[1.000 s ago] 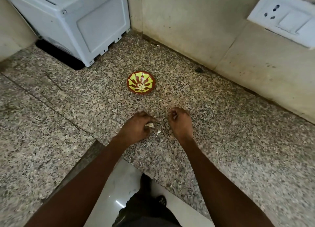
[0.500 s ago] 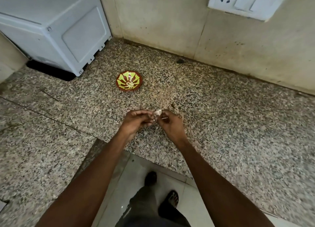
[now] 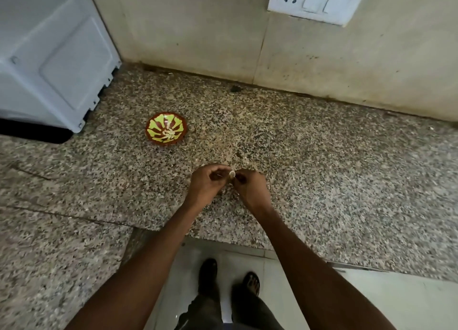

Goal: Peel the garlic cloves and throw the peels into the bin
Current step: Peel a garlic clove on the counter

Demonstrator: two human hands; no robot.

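Both hands, our left hand (image 3: 207, 184) and right hand (image 3: 245, 187), pinch one garlic clove (image 3: 232, 173) between them above the counter (image 3: 322, 181) near its front edge. We judge the clove light and firm, its skin papery; grip at the tip.

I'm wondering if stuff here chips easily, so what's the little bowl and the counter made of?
Bowl: likely glazed ceramic or painted clay, with glossy red-brown and yellow pattern. Counter: looks like polished granite or terrazzo, with dense speckled grain and visible slab seams.
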